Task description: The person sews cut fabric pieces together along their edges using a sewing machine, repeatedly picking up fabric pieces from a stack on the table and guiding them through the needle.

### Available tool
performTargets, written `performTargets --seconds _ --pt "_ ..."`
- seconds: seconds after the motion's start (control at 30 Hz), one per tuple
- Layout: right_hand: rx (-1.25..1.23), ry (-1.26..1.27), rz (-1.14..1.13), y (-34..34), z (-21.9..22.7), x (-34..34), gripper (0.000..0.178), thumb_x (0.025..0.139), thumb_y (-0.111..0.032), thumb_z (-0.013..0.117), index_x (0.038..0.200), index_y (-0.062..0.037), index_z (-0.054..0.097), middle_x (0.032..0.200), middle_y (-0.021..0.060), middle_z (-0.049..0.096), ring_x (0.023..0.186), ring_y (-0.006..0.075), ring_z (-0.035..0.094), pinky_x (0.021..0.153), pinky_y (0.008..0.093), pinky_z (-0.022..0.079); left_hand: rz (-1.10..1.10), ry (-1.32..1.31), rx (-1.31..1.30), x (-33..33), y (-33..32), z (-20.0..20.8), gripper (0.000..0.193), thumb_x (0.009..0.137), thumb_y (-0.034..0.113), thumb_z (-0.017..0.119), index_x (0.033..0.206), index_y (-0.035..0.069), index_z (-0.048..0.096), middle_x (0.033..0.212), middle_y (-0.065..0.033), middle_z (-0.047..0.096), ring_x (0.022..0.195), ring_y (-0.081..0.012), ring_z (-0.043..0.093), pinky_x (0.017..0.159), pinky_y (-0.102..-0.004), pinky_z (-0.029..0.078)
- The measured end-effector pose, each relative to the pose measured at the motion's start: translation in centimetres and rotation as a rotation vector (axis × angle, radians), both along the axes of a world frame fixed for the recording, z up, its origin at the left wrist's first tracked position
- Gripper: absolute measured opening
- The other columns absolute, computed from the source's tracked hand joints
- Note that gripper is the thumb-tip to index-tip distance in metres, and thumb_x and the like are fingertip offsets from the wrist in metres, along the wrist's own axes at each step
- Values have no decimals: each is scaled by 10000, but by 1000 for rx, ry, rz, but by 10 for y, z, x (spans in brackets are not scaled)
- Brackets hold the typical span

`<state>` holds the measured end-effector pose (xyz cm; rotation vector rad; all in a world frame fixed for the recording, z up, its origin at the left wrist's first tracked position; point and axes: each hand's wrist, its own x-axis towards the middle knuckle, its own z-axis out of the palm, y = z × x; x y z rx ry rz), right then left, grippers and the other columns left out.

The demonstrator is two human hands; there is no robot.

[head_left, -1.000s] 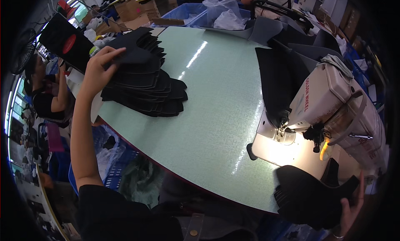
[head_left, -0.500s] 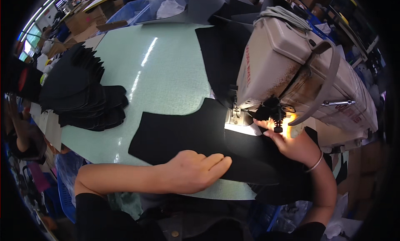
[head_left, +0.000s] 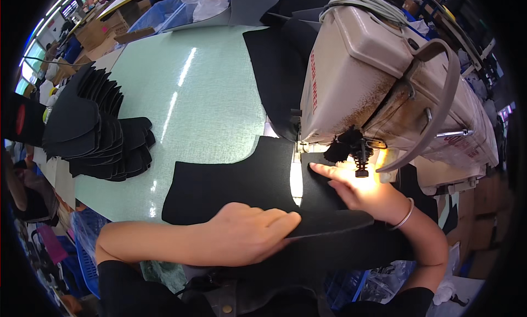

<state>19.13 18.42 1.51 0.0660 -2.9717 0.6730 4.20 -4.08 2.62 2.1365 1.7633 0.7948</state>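
Our left hand is closed, its fingers curled together over the near edge of a matte black, curved flap of sheet material; the thumb is hidden from view. The flap stands raised and tilted, reaching toward our right wrist. Our right hand lies palm down with its index finger stretched out on a black, smooth-faced panel, the thumb set apart below it; lamp glare washes out the other fingers. A thin silver-coloured bracelet circles that wrist.

To the left of this panel lies a wide black sheet piece with a scooped upper edge, flat on the pale green, rounded tabletop. Between the two shows a strip of brightly lit white machine bed; we cannot tell whether they join beneath our left hand. Both reach up to the stitching area of a bulky cream sewing machine with rusty stains, just beside our right fingertips.

At the table's left side sits a fanned stack of black, curved cut pieces, well apart from our hands.
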Motion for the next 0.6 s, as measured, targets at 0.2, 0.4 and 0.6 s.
performTargets --seconds 0.2,0.4,0.6 --pt "180 159 -109 -17 -13 -4 462 855 -94 628 1302 -173 542 734 16 591 653 193 546 778 359 377 182 311 -80 -16 33 1 668 763 503 664 1149 -28 543 1164 -184 469 1101 -356 453 910 -446 404" --pt "181 146 -126 -20 -18 4 503 855 -84 620 1341 -136 503 716 -1 576 639 171 535 835 376 342 90 281 -184 -11 20 -8 810 728 495 707 1276 -49 465 1246 -213 440 1118 -330 443 874 -396 435" --pt "57 67 -102 -14 -24 7 545 836 22 576 1357 -101 473 660 49 478 587 183 484 636 316 427 66 266 -178 -13 22 -8 798 735 501 699 1261 -54 469 1233 -209 452 1118 -319 437 887 -383 426"
